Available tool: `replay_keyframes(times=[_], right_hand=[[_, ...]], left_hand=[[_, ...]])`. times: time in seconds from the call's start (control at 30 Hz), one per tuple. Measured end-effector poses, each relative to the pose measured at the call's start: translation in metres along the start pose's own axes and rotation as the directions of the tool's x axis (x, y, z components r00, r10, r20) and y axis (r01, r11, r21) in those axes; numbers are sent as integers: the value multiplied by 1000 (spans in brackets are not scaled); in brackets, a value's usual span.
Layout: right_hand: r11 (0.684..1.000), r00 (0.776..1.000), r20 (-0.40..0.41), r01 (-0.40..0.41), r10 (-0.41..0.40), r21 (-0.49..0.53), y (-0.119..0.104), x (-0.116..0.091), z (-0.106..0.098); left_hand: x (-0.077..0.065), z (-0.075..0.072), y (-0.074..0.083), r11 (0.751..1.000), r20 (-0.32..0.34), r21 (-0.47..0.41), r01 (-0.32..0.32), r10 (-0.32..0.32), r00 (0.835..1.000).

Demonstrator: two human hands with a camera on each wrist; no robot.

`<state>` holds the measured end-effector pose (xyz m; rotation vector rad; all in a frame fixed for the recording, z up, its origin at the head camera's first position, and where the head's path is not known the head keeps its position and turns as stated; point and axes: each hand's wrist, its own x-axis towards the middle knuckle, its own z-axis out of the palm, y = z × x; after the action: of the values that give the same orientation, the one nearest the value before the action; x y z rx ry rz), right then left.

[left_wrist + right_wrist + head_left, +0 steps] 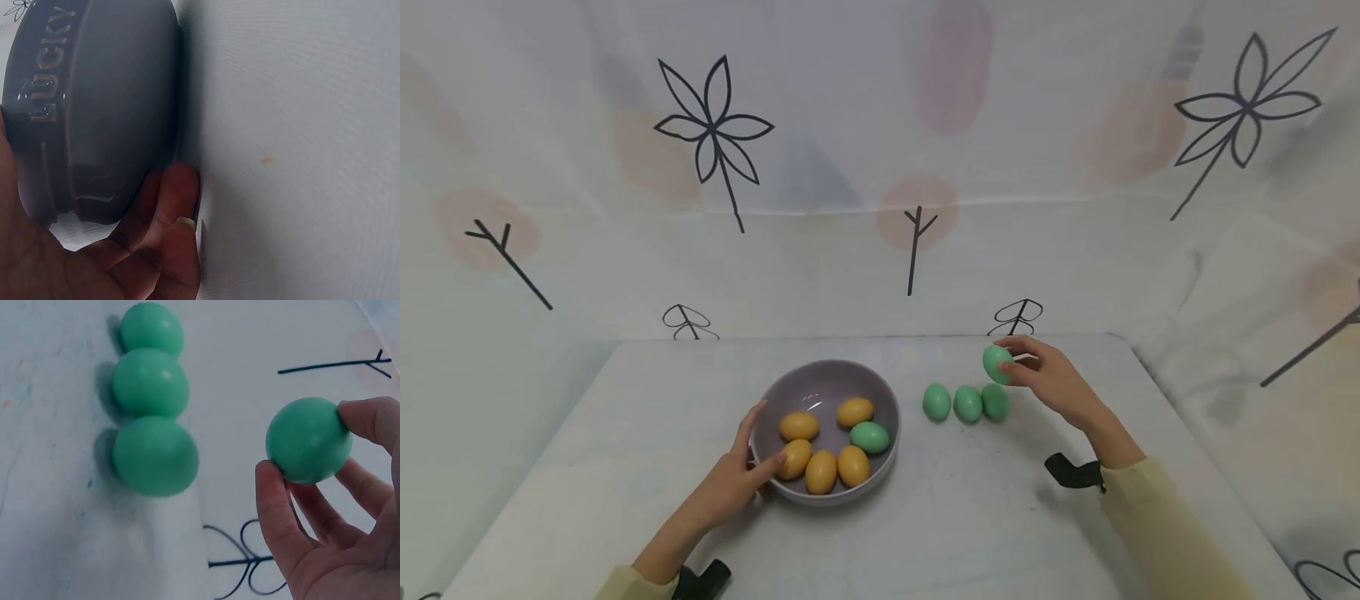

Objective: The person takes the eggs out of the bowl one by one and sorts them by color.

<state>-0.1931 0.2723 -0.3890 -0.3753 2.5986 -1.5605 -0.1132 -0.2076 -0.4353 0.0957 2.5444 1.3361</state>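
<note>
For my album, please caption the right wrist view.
Right hand pinching a green egg, with three more eggs in a row on the table.

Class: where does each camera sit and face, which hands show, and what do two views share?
Head: on the head, facing forward and down at the bowl; left hand and right hand show.
Left wrist: on that wrist, facing the bowl's outer side; left hand partly visible.
Right wrist: on that wrist, facing the held egg and three green eggs; right hand partly visible.
Head and left wrist share the bowl.
</note>
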Motion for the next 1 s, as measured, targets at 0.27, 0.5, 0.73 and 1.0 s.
replay_keyframes(times=[0.27,0.5,0.73,1.0], right_hand=[[996,997,8,-81,81,-26,30,-17,-17],[986,980,111,-164,163,6,42,-20,-19],[977,988,81,-117,133,-177,48,-18,-15],[956,986,70,-131,154,-261,55,-14,-10]], left_hand=[[0,0,1,1000,-1,10,2,-2,1000],[1,0,2,1000,-7,14,9,-9,1000],[1,0,1,1000,-10,17,9,-9,1000],[0,0,-1,1000,-10,12,4,-4,1000]])
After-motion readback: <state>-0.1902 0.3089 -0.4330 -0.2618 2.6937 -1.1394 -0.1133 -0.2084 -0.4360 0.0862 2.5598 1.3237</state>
